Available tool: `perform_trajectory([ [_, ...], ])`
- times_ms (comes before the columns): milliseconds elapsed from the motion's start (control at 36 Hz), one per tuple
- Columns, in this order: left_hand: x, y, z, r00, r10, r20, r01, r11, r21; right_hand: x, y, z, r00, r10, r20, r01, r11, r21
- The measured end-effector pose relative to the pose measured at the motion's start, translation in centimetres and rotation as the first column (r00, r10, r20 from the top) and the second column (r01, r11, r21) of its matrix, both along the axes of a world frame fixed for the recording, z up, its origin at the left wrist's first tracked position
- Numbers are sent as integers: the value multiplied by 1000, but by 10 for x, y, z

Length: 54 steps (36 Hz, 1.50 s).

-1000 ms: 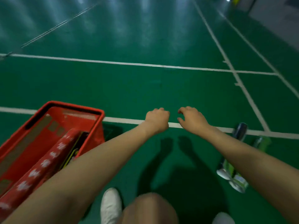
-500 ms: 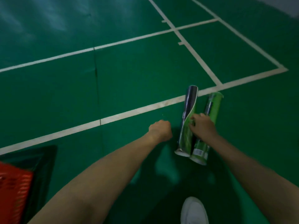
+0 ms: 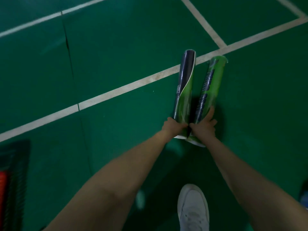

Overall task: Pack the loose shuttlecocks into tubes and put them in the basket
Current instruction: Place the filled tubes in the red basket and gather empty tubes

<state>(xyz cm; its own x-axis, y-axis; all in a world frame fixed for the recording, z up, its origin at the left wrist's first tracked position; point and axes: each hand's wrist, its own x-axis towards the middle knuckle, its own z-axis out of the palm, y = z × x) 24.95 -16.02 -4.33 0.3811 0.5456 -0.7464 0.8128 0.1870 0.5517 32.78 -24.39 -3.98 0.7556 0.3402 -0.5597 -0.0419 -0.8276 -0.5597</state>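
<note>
So the two tubes are side by side out in front, long ways pointing away from the person. The navy tube point(image 3: 184, 87) is on the left, navy on its far half with the print swirling into green toward the near end. The green tube point(image 3: 212, 82) is just beside it on the right, with dark lettering running down its length. They nearly touch at the near ends and spread a little at the far ends. The navy one's far end crosses a white line point(image 3: 126, 87) on the floor point(image 3: 116, 47), and the green one's ends right on it. Can't tell whether they're resting on the floor or lifted a bit off it.

The left hand point(image 3: 173, 128) has its grip wrapped round the near end of the navy tube, fingers curled over the top. The right hand point(image 3: 203, 129) has its grip on the near end of the green tube, with fingers reaching up along its side. The two hands are pretty much knuckle to knuckle between the tubes.

Closer in, a white shoe point(image 3: 193, 210) sits on the floor between the two forearms. The basket point(image 3: 3, 189) is way off at the left edge, well apart from the tubes, just a sliver of red showing with dark shadow next to it.
</note>
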Motion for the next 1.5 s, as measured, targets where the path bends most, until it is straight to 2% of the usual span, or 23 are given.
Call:
perform_trajectory([
  [56, -5, -1, 25, 1000, -8, -14, 9, 999, 39, -1, 0, -2, 1000, -20, 22, 20, 1000, 15],
  [167, -20, 17, 33, 997, -43, -63, 50, 993, 104, -9, 6, 2, 996, -78, 34, 74, 991, 113],
  [306, -42, 56, 65, 996, -87, 3, 85, 983, 161, -30, 35, 26, 994, -109, -30, 113, 966, 233],
  [500, -100, 96, 117, 979, 136, 150, -155, 980, 124, -73, 91, 83, 998, -19, -62, 41, 924, 380],
  [583, -136, 115, 138, 934, 272, 234, -305, 945, 119, -96, 114, 114, 998, 54, -45, -30, 906, 422],
  [778, -232, 151, 207, 799, 463, 383, -526, 847, 73, -166, 166, 196, 971, 235, 35, -225, 862, 455],
  [889, -295, 159, 244, 730, 511, 453, -599, 798, 65, -215, 189, 246, 933, 353, 64, -340, 811, 476],
  [1000, -357, 160, 279, 702, 503, 504, -630, 769, 109, -269, 209, 285, 888, 446, 108, -439, 758, 482],
  [1194, -456, 160, 325, 677, 537, 503, -701, 679, 217, -368, 220, 334, 786, 604, 128, -575, 640, 510],
  [1333, -533, 149, 348, 707, 573, 415, -705, 617, 350, -446, 222, 353, 707, 701, 89, -636, 576, 514],
  [1500, -612, 123, 359, 706, 622, 340, -706, 576, 412, -535, 208, 355, 631, 773, 60, -690, 525, 498],
])
